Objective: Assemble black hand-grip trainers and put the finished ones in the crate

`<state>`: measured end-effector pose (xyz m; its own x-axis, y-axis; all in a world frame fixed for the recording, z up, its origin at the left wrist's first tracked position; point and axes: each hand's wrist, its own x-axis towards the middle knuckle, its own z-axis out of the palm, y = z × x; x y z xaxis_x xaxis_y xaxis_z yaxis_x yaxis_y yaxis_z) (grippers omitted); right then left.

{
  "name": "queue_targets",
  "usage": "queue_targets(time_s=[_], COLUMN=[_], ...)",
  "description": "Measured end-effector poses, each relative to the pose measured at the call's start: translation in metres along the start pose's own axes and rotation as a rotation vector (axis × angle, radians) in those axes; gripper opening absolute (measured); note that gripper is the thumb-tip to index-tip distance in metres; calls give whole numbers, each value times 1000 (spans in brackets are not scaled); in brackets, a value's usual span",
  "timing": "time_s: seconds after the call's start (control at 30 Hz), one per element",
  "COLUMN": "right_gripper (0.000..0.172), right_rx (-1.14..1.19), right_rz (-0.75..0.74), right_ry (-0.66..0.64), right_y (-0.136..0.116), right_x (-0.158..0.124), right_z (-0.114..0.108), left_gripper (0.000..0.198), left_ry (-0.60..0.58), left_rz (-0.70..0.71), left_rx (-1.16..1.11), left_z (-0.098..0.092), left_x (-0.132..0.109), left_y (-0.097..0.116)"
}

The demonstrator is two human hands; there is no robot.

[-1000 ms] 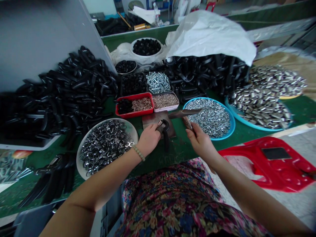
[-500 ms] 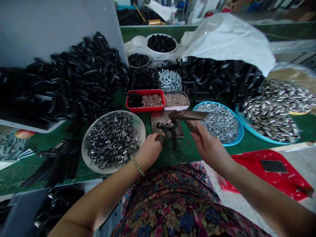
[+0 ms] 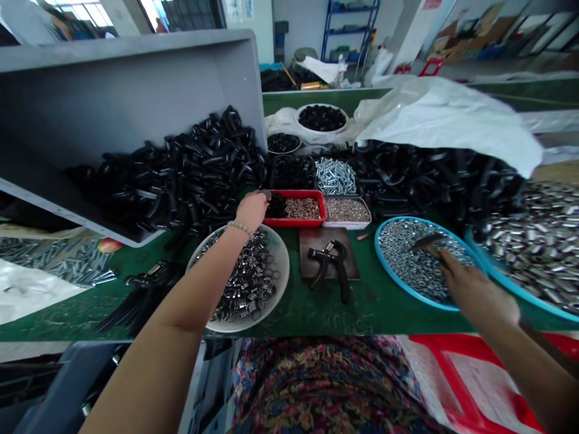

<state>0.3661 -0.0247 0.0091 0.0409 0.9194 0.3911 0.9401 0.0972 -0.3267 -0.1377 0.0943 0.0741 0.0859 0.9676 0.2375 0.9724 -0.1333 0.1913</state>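
My left hand (image 3: 252, 211) is at the left end of a red tray (image 3: 324, 211) that holds small black parts and copper-coloured pins. Its fingers are bent together by the black parts; what they pinch is hidden. In my right hand (image 3: 474, 292) is a hammer (image 3: 427, 241), held over a blue basin (image 3: 384, 265) of small shiny metal parts. Between the hands, a black hand grip exerciser (image 3: 342, 277) with a metal spring lies on a square steel plate (image 3: 310, 265), touched by neither hand.
A round bowl (image 3: 284, 265) of metal rings sits under my left forearm. Black handles (image 3: 212, 150) spill from a tipped grey crate (image 3: 181, 78). Beyond the trays are silver screws (image 3: 335, 175) and white plastic sheeting (image 3: 452, 114). A red stool (image 3: 452, 374) stands below the table edge.
My left hand has let go of the hand grip exerciser and moved to the red tray. My right hand has carried the hammer rightward, off the plate. The view has tilted up.
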Motion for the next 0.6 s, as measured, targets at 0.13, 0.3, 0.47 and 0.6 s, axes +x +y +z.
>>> queue_targets(time_s=[0.13, 0.3, 0.47, 0.6], right_gripper=[45, 42, 23, 34], right_rx=[-415, -164, 363, 1276], right_rz=[-31, -18, 254, 556], right_ry=[-53, -569, -631, -678], right_y=[-66, -187, -192, -175], right_x=[-5, -12, -10, -20], right_z=[9, 34, 52, 46], left_gripper=[23, 24, 22, 19], left_ry=[-221, -291, -127, -167], left_rz=[53, 84, -40, -259], left_rx=[197, 288, -308, -1148], left_z=[5, 5, 0, 5], left_x=[23, 19, 1, -50], left_y=[9, 25, 36, 68])
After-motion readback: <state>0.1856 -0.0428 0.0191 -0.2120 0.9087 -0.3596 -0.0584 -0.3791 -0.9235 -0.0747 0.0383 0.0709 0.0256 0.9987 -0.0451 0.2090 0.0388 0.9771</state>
